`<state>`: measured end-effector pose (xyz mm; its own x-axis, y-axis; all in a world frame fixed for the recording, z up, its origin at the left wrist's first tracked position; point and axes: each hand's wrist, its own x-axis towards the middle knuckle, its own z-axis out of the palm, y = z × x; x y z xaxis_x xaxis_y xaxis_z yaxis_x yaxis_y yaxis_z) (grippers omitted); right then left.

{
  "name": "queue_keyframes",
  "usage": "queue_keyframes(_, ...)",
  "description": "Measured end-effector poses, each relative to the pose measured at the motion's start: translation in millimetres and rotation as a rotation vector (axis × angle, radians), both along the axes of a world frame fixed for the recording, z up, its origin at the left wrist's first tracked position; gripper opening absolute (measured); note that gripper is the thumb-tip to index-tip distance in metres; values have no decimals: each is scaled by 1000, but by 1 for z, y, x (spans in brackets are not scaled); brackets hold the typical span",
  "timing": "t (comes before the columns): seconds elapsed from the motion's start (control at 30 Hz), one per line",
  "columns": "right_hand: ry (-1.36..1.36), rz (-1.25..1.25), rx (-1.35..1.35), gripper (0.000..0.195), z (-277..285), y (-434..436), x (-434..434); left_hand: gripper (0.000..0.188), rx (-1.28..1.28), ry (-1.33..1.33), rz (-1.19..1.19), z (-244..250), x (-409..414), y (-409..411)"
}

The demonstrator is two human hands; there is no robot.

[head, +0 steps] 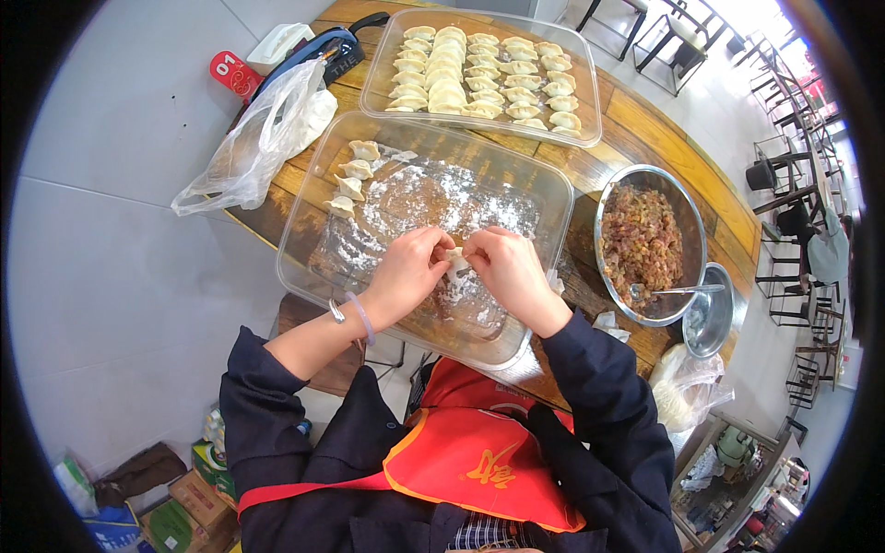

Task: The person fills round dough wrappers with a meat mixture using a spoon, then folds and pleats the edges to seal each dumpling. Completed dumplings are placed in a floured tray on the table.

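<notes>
My left hand (413,269) and my right hand (508,269) meet over the front of a clear plastic tray (294,238). Between them they pinch a dumpling (454,254), mostly covered by my fingers. White flour (442,197) is dusted over the tray floor. Along the tray's left side stand several finished dumplings (350,187) in a row. Just behind is a second clear tray (591,104), filled with rows of dumplings (484,71). To the right of my right hand, a steel bowl (695,235) holds minced filling (639,238) with a spoon (667,290) resting in it.
A small metal bowl (719,321) and a plastic bag with pale contents (681,394) sit at the wooden table's (643,124) right edge. Another plastic bag (276,138), a dark blue pouch (339,55) and a red number tag (235,75) lie by the left wall. Crumpled tissue (611,326) lies beside my right forearm.
</notes>
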<state>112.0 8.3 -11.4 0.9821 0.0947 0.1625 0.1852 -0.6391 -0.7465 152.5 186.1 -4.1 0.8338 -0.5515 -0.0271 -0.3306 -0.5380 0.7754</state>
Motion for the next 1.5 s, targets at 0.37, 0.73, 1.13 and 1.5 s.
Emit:
queue_keyframes(0.37, 44, 14, 70, 12, -5, -3, 1, 21, 4, -13, -14, -3, 1, 5)
queue_keyframes(0.73, 113, 58, -42, 16, 3, -1, 3, 20, -5, 103, -12, -6, 7, 6)
queue_keyframes(1.13, 218, 118, -225, 25, 8, 3, 3, 26, 73, -121, -111, -12, 5, -1)
queue_keyframes(1.5, 21, 87, -188, 13, 9, 1, 1, 25, -12, -90, -62, -15, 4, -1)
